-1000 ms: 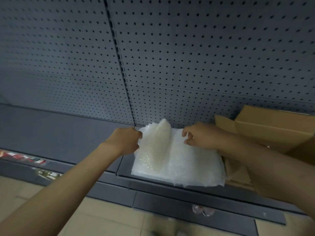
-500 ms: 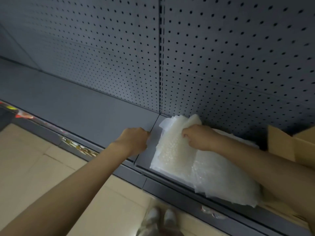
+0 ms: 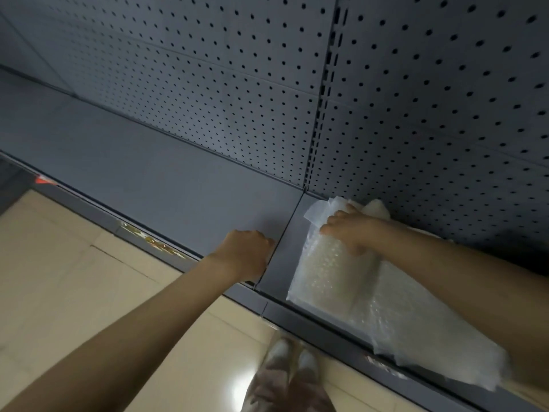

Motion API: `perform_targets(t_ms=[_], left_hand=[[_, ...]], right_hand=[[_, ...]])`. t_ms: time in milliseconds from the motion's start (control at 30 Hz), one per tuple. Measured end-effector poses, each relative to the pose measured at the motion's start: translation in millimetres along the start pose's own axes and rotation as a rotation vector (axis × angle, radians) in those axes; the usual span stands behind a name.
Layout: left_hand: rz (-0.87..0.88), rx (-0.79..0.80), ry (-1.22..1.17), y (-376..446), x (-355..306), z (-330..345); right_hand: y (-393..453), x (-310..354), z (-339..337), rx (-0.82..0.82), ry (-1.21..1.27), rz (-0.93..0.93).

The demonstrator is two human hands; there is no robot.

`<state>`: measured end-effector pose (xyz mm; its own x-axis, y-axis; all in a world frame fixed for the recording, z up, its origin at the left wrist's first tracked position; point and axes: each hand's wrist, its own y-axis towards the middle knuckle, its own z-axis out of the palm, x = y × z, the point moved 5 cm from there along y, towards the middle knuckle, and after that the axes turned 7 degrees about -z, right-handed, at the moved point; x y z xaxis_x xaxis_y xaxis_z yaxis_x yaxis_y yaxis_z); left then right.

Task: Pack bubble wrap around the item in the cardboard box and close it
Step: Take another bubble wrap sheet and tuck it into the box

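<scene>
One stack of bubble wrap [image 3: 371,298] lay on the grey shelf [image 3: 166,185], at about 4 o'clock in the view, running from the pegboard back panel [image 3: 237,84] toward the shelf's front edge and slightly over it. Sheet count in the stack could not be told. Two hands were in view. Right hand [image 3: 350,227] sat on the stack's far end at 3 o'clock, fingers curled and pinching the top sheets of wrap, a corner lifted beside the fingertips. Left hand [image 3: 246,251] rested at 6 o'clock from centre on the bare shelf just left of the stack, curled into a loose fist; whether it held anything could not be told. Two shoes [image 3: 292,356] showed on the beige floor [image 3: 74,292] at 6 o'clock. The cardboard box was out of view.
</scene>
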<state>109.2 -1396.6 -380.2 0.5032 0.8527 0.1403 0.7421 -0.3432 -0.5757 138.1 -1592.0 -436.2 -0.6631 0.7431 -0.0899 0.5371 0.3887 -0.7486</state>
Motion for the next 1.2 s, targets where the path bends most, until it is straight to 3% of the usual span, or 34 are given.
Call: perform_targets(t_ms=[200,433,533,733,867,1033,1200], left_hand=[[0.035,0.024,0.007,2,1,-4],[0.087,0.045,-0.145,0,-6,-44],[0.106,0.072,-0.249,0,-15,-62],[0.173,0.159,-0.654,19,-47,-81],[0.136,0.028,-0.736,34,-63,-96],[0.370,-0.151,-0.808,4,-106,-137],[0.593,-0.459,-0.525,-54,-142,-182]], right_hand=[[-20,-1,-3,-0.039,-0.127,-0.044],[-86,1,-31,-0.488,0.079,-0.170],[-122,6,-36,-0.705,0.041,-0.143],[-182,20,-25,-0.936,-0.066,-0.064],[-210,33,-5,-0.965,-0.151,0.043],[-223,44,13,-0.910,-0.128,0.202],[-262,42,-6,-1.050,-0.051,0.409]])
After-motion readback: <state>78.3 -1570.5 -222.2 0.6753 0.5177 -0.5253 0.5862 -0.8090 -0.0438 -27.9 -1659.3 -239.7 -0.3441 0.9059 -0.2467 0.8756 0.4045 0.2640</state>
